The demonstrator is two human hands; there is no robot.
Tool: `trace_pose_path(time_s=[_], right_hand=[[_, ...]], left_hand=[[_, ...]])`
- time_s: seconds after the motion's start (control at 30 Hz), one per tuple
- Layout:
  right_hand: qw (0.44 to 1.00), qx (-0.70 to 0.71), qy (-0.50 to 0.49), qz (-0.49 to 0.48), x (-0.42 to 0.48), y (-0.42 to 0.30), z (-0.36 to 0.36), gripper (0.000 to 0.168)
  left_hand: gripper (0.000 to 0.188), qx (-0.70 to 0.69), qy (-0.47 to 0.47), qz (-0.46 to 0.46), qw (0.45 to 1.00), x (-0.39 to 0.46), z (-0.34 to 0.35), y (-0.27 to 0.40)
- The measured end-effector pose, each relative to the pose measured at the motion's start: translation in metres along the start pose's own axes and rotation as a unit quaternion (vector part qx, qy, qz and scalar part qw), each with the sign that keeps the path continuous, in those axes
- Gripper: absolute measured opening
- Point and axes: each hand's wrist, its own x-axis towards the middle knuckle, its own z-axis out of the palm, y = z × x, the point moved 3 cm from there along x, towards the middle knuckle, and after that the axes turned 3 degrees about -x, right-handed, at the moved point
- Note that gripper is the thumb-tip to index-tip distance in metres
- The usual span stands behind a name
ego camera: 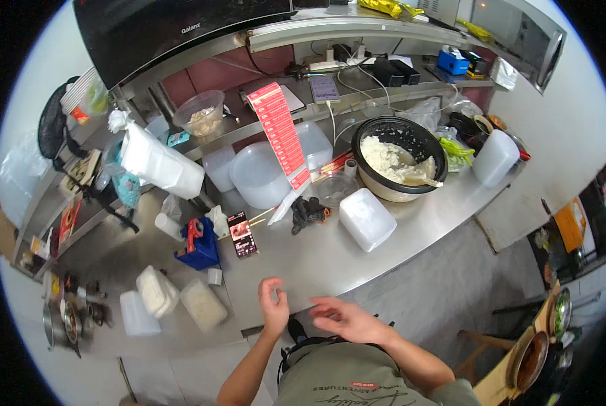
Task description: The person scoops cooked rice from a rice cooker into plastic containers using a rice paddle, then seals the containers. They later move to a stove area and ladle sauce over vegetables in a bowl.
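My left hand point(273, 308) hovers at the front edge of a stainless steel counter point(293, 274), fingers loosely curled and nothing in them. My right hand point(347, 319) is slightly blurred beside it, off the counter's edge, with its fingers spread and empty. A smartphone point(242, 235) with a lit screen lies beyond my left hand. To its left sits a blue tape dispenser point(197, 248) with a red roll. Farther off, a white translucent plastic tub point(368, 219) rests by a black-rimmed rice cooker pot point(402, 157) of white rice, a paddle inside. Black gloves point(309, 214) lie crumpled nearby.
A strip of red labels point(278, 134) hangs over stacked plastic containers point(259, 172). On the left are rice-filled tubs point(204, 304) and a bagged stack of white containers point(162, 160). A shelf point(303, 114) with cables runs behind. A wooden bench point(503, 365) holds bowls at right.
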Motion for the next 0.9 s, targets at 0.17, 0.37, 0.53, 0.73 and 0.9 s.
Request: trace_pose_path(time_s=[0.17, 0.37, 0.53, 0.73, 0.9], right_hand=[[0.984, 0.123, 0.111, 0.06, -0.096, 0.041, -0.089, 0.048], [0.974, 0.116, 0.166, 0.099, -0.139, 0.069, -0.147, 0.045], [0.96, 0.108, 0.251, 0.065, -0.116, 0.05, -0.172, 0.044], [0.931, 0.055, 0.362, 0.013, -0.087, 0.011, -0.197, 0.043], [0.903, 0.044, 0.427, 0.024, -0.085, 0.014, -0.216, 0.045]], left_hand=[[0.047, 0.13, 0.068, -0.014, 0.989, 0.026, 0.01, -0.049], [0.053, 0.121, 0.109, 0.005, 0.987, 0.092, -0.036, -0.097], [0.056, 0.226, 0.06, -0.06, 0.97, 0.128, -0.042, -0.133], [0.063, 0.26, 0.072, -0.063, 0.961, 0.165, -0.037, -0.158], [0.062, 0.192, 0.117, -0.004, 0.974, 0.157, -0.025, -0.126]])
